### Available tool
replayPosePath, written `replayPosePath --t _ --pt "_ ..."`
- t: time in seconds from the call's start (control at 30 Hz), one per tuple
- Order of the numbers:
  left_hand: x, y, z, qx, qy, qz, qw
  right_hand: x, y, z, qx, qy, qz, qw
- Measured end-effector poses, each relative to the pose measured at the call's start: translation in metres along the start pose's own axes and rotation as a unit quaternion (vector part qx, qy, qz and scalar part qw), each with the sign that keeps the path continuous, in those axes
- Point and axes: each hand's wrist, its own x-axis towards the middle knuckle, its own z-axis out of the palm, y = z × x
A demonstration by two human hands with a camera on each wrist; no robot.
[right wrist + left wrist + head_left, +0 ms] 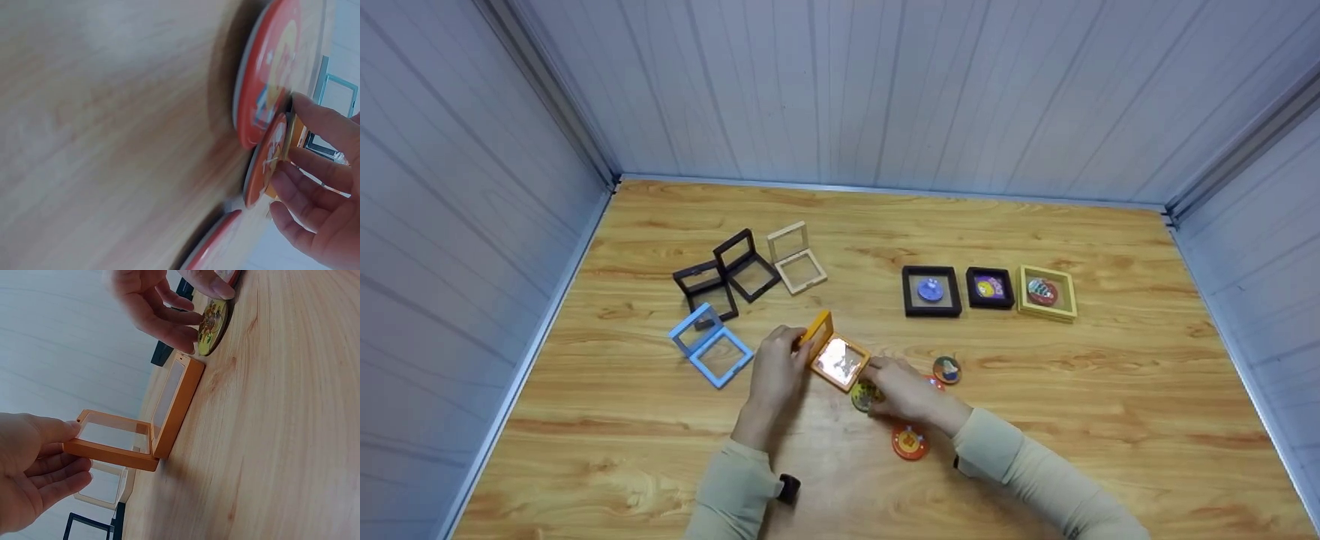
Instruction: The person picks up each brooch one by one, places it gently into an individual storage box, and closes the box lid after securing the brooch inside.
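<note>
An orange hinged display frame [859, 373] stands unfolded on the table, its clear film catching a bright glare. My left hand [776, 367] pinches the raised half of this frame between thumb and fingers. To the right, my right hand [904, 391] holds a round yellow badge [209, 333] by its edges, thumb on one side and fingertips on the other. The badge tilts beside the frame's near right corner. Close under the right hand lie red-orange round badges [910, 443], one partly hidden by it. A dark green badge [947, 370] lies just beyond.
Unfolded frames stand at the left: a blue one [721, 358], two dark ones [754, 279] and a beige one [802, 271]. At the right, closed frames hold badges: two black [911, 304] [990, 304] and one yellow [1048, 315]. Pale panels [847, 97] wall the table.
</note>
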Motion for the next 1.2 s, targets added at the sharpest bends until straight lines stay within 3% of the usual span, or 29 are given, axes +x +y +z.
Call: replayPosePath --t 0.13,0.37,0.8,1.2 --pt "0.000 0.000 -0.001 -0.002 -0.004 -0.005 1.0000 0.001 0.001 0.001 0.001 -0.005 -0.016 1.000" --pt "-0.002 -0.001 0.000 0.010 0.016 0.026 0.9995 0.002 0.003 0.004 0.001 0.013 -0.051 0.999" --pt "0.000 -0.002 0.000 0.010 0.005 0.010 0.9999 0.011 -0.001 -0.011 0.000 0.019 -0.036 0.999" --pt "0.000 0.000 -0.001 0.005 0.003 0.006 1.0000 0.029 0.000 -0.011 0.005 0.045 -0.029 0.999"
